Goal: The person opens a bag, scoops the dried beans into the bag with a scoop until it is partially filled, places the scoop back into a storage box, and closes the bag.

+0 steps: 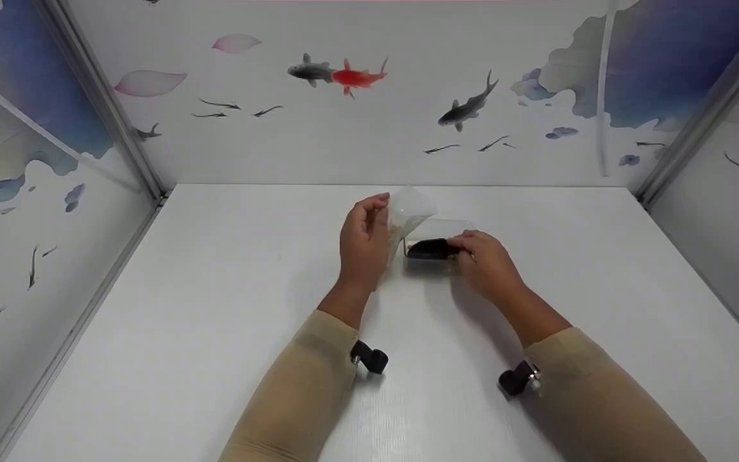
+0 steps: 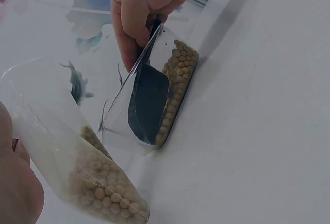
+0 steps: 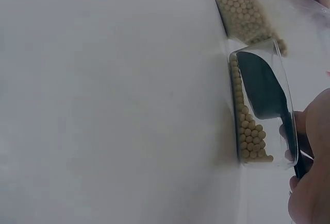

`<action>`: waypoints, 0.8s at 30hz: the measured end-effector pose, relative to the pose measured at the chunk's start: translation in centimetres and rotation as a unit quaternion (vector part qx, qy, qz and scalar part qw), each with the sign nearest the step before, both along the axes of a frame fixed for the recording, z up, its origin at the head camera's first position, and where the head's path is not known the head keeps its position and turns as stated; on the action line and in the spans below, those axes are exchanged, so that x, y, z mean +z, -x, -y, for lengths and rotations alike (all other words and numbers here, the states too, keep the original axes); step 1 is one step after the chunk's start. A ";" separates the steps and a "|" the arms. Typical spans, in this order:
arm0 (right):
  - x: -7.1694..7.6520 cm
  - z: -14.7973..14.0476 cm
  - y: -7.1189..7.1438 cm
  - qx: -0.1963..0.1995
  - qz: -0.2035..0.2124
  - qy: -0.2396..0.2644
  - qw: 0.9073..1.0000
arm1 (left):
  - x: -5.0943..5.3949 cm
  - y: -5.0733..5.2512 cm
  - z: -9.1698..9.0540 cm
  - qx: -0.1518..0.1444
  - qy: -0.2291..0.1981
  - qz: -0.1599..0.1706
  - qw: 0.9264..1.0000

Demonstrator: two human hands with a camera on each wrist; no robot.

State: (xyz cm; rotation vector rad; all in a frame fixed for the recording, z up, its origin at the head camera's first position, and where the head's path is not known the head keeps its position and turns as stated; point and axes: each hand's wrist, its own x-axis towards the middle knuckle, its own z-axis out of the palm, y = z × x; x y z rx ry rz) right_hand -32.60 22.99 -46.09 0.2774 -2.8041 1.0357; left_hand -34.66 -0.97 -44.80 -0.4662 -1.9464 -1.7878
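Note:
My left hand grips a clear plastic bag, which stands upright on the table. Round beige balls fill its bottom part. To the right of the bag sits a clear rectangular box with more beige balls over its floor, piled higher toward one end. My right hand holds a black scoop by its handle over the box's right end. The scoop's blade lies inside the box, above or against the balls. No balls can be made out in the blade.
The white table runs back to an upright white panel printed with fish and petals. Similar panels stand at left and right, joined by metal posts. A small black device is strapped at each wrist.

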 end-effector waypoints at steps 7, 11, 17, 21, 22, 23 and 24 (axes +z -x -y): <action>0.5 1.6 -1.0 -0.022 -0.069 0.072 0.995 | 0.1 -0.2 0.0 0.002 -0.004 0.008 1.000; 1.0 3.3 -1.7 -0.033 -0.048 0.154 0.986 | 0.2 -0.4 -0.1 0.005 0.004 0.015 1.000; 2.0 6.5 -2.3 -0.022 0.011 0.292 0.956 | 0.7 -0.9 0.1 0.016 0.020 0.020 0.999; 2.2 8.0 -2.7 -0.029 0.014 0.332 0.943 | 0.8 -1.3 0.5 0.024 0.029 0.020 0.999; 2.3 8.4 -2.8 -0.029 0.014 0.341 0.940 | 0.8 -1.4 0.6 0.024 0.031 0.020 0.999; 2.3 8.7 -2.9 -0.028 0.016 0.350 0.936 | 0.9 -1.6 0.7 0.024 0.034 0.019 0.999; 2.5 8.9 -3.0 -0.025 0.017 0.361 0.932 | 1.0 -1.8 0.8 0.023 0.036 0.018 0.999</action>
